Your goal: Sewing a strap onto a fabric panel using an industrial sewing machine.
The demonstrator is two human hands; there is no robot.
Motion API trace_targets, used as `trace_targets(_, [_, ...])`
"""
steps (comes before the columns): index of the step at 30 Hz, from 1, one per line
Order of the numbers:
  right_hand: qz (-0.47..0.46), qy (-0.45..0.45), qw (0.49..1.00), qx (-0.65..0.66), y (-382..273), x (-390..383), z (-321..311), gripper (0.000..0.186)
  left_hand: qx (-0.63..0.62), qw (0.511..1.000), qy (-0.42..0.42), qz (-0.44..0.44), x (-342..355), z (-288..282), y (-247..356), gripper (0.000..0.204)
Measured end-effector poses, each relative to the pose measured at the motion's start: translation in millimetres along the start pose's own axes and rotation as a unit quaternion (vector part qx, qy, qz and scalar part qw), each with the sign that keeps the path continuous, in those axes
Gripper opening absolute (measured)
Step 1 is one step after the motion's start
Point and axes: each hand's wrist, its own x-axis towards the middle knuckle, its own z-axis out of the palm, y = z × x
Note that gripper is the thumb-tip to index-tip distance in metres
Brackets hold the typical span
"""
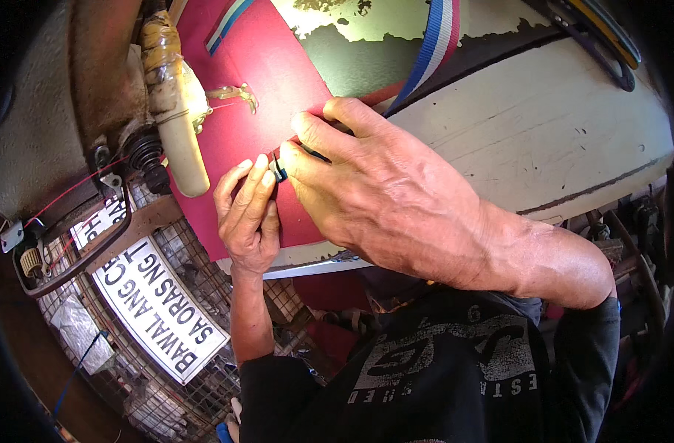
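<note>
Currently | left hand (247, 225): fingertips bunched at dark piece (281, 172) | right hand (403, 192): fingers curled in at its other side | which grips it, cannot tell | piece over red sheet (259, 55) on tabletop (529, 111)

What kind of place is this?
Probably a sewing or stitching workshop. The signs: what looks like a worn sewing machine on the left, a red sheet of material spread beside it, and a striped ribbon or webbing strap on the scuffed worktop.
</note>
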Motion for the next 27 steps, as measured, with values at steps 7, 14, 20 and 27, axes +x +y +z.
trace_targets(7, [0.009, 0.046, 0.997, 0.064, 2, 2, 2, 0.016, 0.034, 0.999, -0.001, 0.041, 12, -8, 3, 0.032])
trace_targets(14, [-0.002, 0.080, 0.994, 0.073, 0, 10, 1, 0.033, 0.102, 0.990, -0.013, 0.098, 19, -20, 9, 0.042])
trace_targets(20, [-0.019, 0.041, 0.998, 0.040, -3, 20, -1, 0.041, 0.056, 0.995, 0.022, 0.081, 14, -19, 14, 0.052])
trace_targets(27, [-0.081, -0.065, 0.994, 0.017, 1, 42, -13, 0.038, -0.011, 0.996, 0.072, 0.049, 9, -12, 10, 0.042])
